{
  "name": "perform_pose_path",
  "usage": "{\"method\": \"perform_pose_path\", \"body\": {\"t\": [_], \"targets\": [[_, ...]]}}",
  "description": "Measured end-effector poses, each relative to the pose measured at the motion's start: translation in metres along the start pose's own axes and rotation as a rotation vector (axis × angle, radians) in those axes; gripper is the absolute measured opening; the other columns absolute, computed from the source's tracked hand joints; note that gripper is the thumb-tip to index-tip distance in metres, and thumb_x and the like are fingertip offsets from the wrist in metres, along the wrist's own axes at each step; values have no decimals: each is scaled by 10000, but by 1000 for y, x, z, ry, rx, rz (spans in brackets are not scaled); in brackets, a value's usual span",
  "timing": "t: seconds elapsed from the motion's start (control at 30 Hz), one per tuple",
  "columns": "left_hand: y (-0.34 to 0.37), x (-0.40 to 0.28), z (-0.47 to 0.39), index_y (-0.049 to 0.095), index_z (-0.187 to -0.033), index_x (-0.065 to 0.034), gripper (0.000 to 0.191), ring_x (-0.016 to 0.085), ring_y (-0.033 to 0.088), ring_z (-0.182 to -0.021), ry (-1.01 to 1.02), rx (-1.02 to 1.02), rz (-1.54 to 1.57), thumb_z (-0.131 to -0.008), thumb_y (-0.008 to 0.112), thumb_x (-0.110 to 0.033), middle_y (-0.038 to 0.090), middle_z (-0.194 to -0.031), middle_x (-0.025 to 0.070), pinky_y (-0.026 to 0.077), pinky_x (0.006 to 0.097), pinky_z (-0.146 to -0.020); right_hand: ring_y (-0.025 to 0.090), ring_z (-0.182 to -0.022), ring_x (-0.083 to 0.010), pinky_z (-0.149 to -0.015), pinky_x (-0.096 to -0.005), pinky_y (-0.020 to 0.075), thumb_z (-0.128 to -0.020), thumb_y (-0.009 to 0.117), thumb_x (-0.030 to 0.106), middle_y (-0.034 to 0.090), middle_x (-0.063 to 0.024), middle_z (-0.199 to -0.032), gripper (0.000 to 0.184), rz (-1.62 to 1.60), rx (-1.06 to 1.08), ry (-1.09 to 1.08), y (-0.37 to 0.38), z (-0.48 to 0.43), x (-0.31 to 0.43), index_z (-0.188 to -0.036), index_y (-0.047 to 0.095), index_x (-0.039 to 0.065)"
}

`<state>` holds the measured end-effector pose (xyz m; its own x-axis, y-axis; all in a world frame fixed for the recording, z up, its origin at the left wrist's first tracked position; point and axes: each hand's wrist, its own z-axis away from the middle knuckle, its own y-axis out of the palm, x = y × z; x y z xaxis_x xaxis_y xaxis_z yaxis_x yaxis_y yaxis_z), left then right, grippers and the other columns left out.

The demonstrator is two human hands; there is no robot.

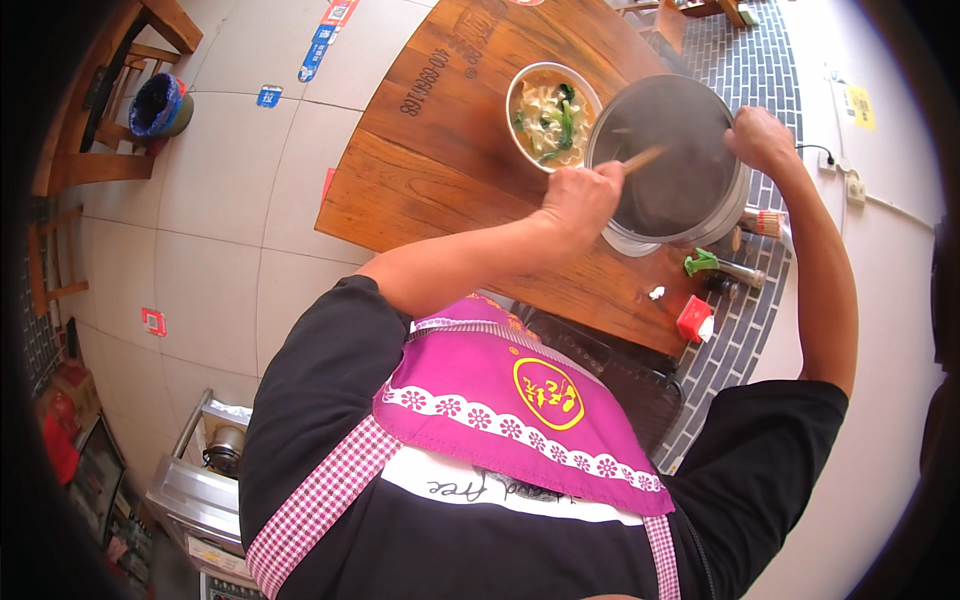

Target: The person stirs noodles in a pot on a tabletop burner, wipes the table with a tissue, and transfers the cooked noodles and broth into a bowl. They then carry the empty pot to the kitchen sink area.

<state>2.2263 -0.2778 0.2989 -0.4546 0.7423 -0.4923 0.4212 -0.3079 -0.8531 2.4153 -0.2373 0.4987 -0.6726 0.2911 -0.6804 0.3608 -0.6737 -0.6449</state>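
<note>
My left hand [589, 195] is closed around a slim wooden utensil [643, 159], whose far end reaches over the opening of a large metal pot [671, 172]. At the pot's right rim, my right hand [759, 139] has a grip. Haze blurs the pot's dark inside, so its contents cannot be made out. Close by on the left, a white bowl [512, 112] of broth with pale wide noodles or wrappers [544, 112] and green leafy vegetables [564, 124] stands on the wooden table [442, 172]. Part of another white rim [631, 244] shows below the pot, mostly hidden.
Near the table's right edge are a red tissue box [695, 319], a crumpled white tissue [656, 292], a green-topped item [701, 262] and a toothpick holder [766, 222]. A dark seat [600, 349] is under the near edge. A lined bin [161, 109] stands left.
</note>
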Motion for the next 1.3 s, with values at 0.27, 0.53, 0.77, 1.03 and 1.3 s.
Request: {"method": "perform_pose_path", "body": {"t": [0.27, 0.53, 0.77, 1.03, 1.3], "targets": [[4, -16, -29, 582, -1004, -57, 195, 159, 713, -750, 6, 169, 29, -835, 649, -127, 698, -782, 39, 527, 277, -563, 650, -1011, -385, -891, -478, 512, -828, 550, 189, 681, -210, -1060, 280, 19, -48, -34, 8, 0, 0, -983, 696, 7], [-29, -1, 11, 606, -949, -46, 223, 166, 711, -734, 116, 135, -62, -773, 700, -145, 699, -732, 36, 516, 276, -537, 658, -1019, -376, -899, -462, 519, -825, 555, 171, 688, -200, -1072, 275, 32, -60, -50, 6, -4, 0, -986, 706, 7], [-18, 8, -17, 645, -1016, -63, 357, 133, 673, -754, 335, 455, -301, -706, 762, -194, 620, -811, -17, 456, 295, -484, 645, -1016, -392, -901, -468, 507, -815, 541, 184, 672, -218, -1079, 312, 11, 16, -46, -5, -2, 3, -1011, 680, -14], [-40, 57, 16, 601, -967, -74, 136, 141, 692, -691, 56, 186, -283, -852, 637, -138, 662, -748, -5, 501, 270, -495, 646, -1002, -403, -886, -480, 507, -799, 545, 174, 675, -234, -1044, 306, -34, 8, -7, 10, 0, -7, -989, 684, -23], [-43, 43, 25, 570, -947, -36, 198, 141, 684, -669, 115, 72, -234, -802, 660, -136, 653, -703, 15, 510, 276, -500, 654, -991, -399, -872, -487, 516, -792, 538, 146, 685, -227, -1018, 271, -6, -57, -55, 7, 1, 13, -936, 704, -13]]}}
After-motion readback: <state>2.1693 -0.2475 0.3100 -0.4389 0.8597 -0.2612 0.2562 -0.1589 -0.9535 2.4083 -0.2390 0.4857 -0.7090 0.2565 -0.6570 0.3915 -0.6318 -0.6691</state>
